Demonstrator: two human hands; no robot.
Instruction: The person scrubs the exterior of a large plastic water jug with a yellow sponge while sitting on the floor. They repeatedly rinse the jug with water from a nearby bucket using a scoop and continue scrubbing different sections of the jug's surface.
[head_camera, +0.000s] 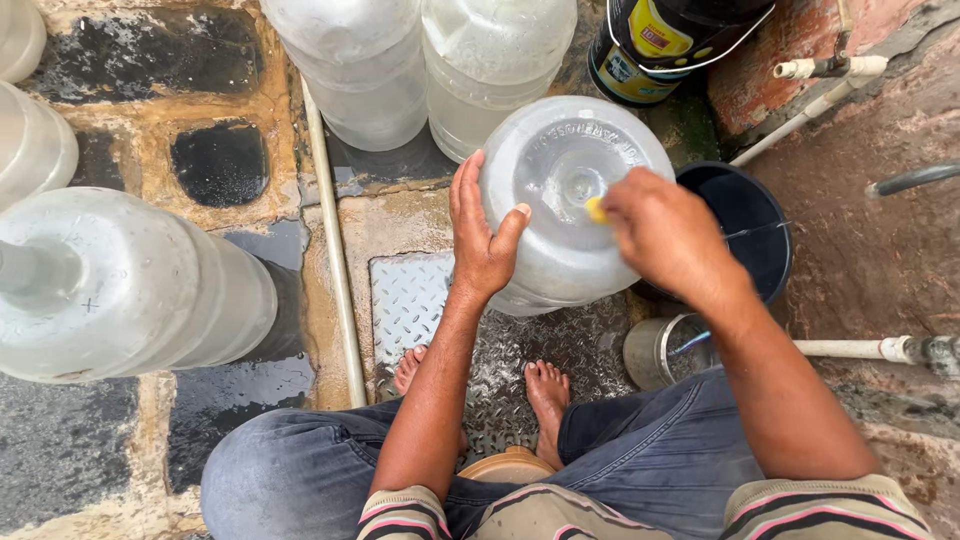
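A large clear plastic water jug (560, 170) stands upside down in front of me, its round base facing up. My left hand (483, 235) grips its left side, thumb hooked over the rim of the base. My right hand (665, 235) presses a small yellow scrubber (596, 209) against the base near its middle. I sit low with my knees apart and my bare feet (548, 390) on a wet metal checker plate (410, 295).
More clear jugs stand around: one big jug (120, 285) at left, two jugs (420, 60) behind. A dark blue bucket (755, 215) and a small steel cup (655, 350) sit at right. A paint can (650, 50), white pipes (870, 349) and a brick wall border the right.
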